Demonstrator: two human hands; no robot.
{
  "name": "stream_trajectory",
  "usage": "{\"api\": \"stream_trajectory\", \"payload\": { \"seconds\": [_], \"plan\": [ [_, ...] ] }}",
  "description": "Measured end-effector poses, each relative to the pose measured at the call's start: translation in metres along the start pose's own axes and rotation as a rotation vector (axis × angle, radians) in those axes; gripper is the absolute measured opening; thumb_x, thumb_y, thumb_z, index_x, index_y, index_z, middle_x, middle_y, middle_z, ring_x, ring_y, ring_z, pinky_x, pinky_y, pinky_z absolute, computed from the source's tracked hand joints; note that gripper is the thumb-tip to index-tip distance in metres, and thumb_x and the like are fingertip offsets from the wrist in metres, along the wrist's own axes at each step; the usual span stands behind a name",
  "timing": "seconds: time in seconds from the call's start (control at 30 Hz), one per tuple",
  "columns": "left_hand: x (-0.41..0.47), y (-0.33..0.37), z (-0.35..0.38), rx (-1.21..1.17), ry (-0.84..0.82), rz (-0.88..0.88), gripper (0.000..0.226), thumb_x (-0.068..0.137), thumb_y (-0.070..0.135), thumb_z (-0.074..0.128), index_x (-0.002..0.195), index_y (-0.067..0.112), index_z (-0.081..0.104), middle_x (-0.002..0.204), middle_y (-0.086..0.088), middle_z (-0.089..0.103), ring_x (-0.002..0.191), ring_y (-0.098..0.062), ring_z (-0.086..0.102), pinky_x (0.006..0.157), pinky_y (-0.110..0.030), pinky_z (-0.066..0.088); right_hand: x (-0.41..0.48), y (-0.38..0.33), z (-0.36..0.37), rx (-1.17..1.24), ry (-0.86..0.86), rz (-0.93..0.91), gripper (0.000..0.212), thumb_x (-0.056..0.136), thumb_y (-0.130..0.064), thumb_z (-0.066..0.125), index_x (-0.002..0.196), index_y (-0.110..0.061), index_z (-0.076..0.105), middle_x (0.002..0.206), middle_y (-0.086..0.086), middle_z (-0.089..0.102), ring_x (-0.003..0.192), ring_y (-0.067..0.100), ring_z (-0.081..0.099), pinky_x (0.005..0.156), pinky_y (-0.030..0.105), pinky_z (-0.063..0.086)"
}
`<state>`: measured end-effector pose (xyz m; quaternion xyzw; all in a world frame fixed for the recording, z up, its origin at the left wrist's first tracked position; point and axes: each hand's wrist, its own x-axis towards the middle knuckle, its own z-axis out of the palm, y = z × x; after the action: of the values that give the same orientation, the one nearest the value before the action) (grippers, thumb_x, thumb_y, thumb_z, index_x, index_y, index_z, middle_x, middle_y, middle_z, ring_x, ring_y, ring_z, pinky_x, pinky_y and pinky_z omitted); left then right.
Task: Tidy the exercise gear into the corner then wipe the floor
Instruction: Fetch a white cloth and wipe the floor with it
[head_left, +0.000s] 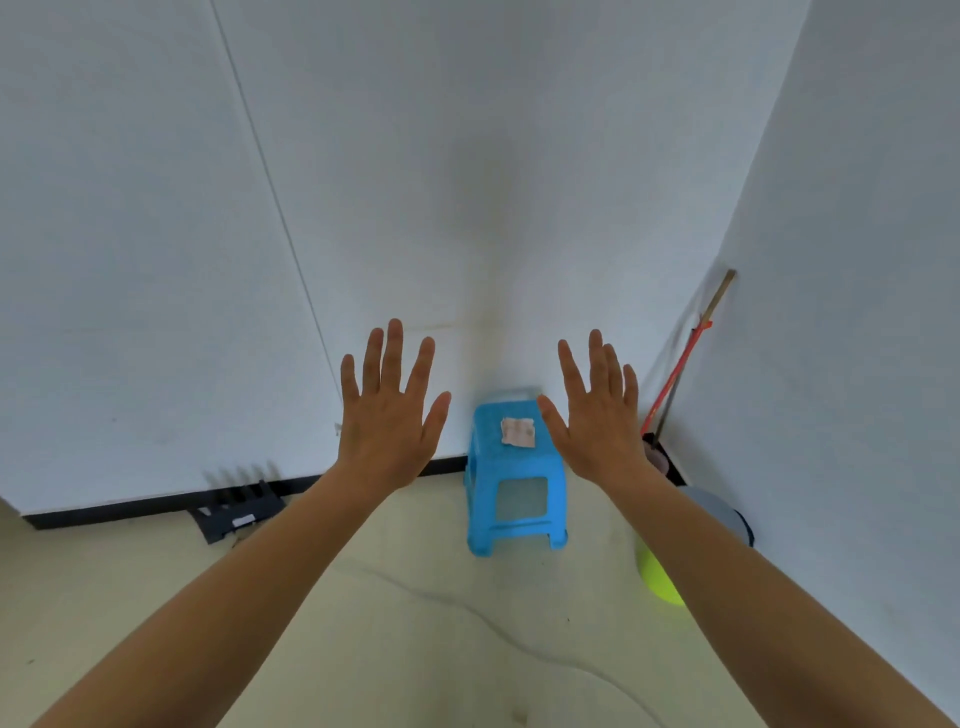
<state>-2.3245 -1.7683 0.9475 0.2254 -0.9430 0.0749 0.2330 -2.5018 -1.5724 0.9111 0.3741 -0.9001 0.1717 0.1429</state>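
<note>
Left hand (387, 415) and right hand (597, 415) spread, empty; blue stool (511, 488) between.

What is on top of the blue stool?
A small pale, pinkish cloth lies on the blue stool seat, right of centre. The right hand overlaps the seat's far right corner, so anything there is hidden.
</note>
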Motion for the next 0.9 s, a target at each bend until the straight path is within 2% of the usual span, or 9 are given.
{"api": "stream_trajectory", "payload": {
  "seconds": [0.2, 0.4, 0.53, 0.63, 0.7, 0.8, 0.9],
  "plan": [
    [0.128, -0.054, 0.117, -0.035, -0.076, -0.006, 0.069, 0.098, 0.057, 0.01, 0.158, 0.02, 0.011, 0.164, -0.015, -0.006, 0.151, -0.033, -0.005, 0.119, -0.058, 0.01, 0.134, 0.014, 0.09, -0.056, -0.006, 0.016, 0.075, 0.101, -0.06, 0.025, 0.161, -0.024, -0.003, 0.167, 0.014, -0.012, 0.155, 0.033, -0.001, 0.124, 0.054, 0.007],
    [0.263, -0.09, 0.237, -0.086, -0.206, 0.085, 0.071, 0.098, 0.058, 0.005, 0.158, 0.021, 0.004, 0.164, -0.014, -0.012, 0.151, -0.033, -0.008, 0.12, -0.058, 0.009, 0.24, 0.041, 0.175, -0.105, -0.083, 0.164, 0.076, 0.1, -0.061, 0.023, 0.161, -0.02, 0.004, 0.167, 0.016, -0.007, 0.154, 0.036, 0.005, 0.123, 0.056, 0.014],
    [0.329, -0.085, 0.294, -0.142, -0.333, 0.155, 0.071, 0.097, 0.057, 0.003, 0.157, 0.02, 0.001, 0.164, -0.014, -0.012, 0.151, -0.033, -0.007, 0.12, -0.057, 0.008, 0.276, 0.062, 0.207, -0.09, -0.116, 0.293, 0.075, 0.1, -0.06, 0.028, 0.161, -0.02, 0.008, 0.167, 0.017, -0.003, 0.153, 0.038, 0.008, 0.121, 0.056, 0.014],
    [0.349, -0.07, 0.345, -0.2, -0.454, 0.215, 0.071, 0.096, 0.058, 0.001, 0.157, 0.022, -0.002, 0.164, -0.013, -0.011, 0.152, -0.032, -0.003, 0.12, -0.056, 0.009, 0.283, 0.084, 0.243, -0.082, -0.162, 0.353, 0.074, 0.101, -0.059, 0.028, 0.16, -0.02, 0.01, 0.167, 0.016, -0.001, 0.153, 0.038, 0.012, 0.121, 0.056, 0.021],
    [0.347, -0.06, 0.386, -0.219, -0.543, 0.247, 0.071, 0.095, 0.058, -0.001, 0.156, 0.022, -0.004, 0.164, -0.012, -0.011, 0.152, -0.031, -0.002, 0.121, -0.055, 0.009, 0.282, 0.101, 0.276, -0.061, -0.209, 0.387, 0.072, 0.102, -0.055, 0.037, 0.16, -0.019, 0.013, 0.167, 0.016, 0.001, 0.152, 0.037, 0.013, 0.121, 0.054, 0.024],
    [0.334, -0.046, 0.453, -0.229, -0.685, 0.284, 0.073, 0.093, 0.056, -0.003, 0.157, 0.02, -0.001, 0.164, -0.012, -0.009, 0.152, -0.029, -0.002, 0.121, -0.053, 0.013, 0.278, 0.125, 0.337, -0.023, -0.316, 0.437, 0.071, 0.102, -0.051, 0.042, 0.16, -0.018, 0.016, 0.167, 0.015, 0.001, 0.153, 0.035, 0.013, 0.119, 0.049, 0.024],
    [0.312, -0.033, 0.525, -0.235, -0.815, 0.277, 0.07, 0.096, 0.05, 0.007, 0.157, 0.015, 0.01, 0.164, -0.014, 0.0, 0.151, -0.031, 0.006, 0.118, -0.051, 0.023, 0.265, 0.145, 0.412, 0.026, -0.445, 0.47, 0.072, 0.101, -0.045, 0.047, 0.159, -0.015, 0.018, 0.167, 0.016, 0.007, 0.149, 0.036, 0.022, 0.116, 0.049, 0.031]
  ]
}}
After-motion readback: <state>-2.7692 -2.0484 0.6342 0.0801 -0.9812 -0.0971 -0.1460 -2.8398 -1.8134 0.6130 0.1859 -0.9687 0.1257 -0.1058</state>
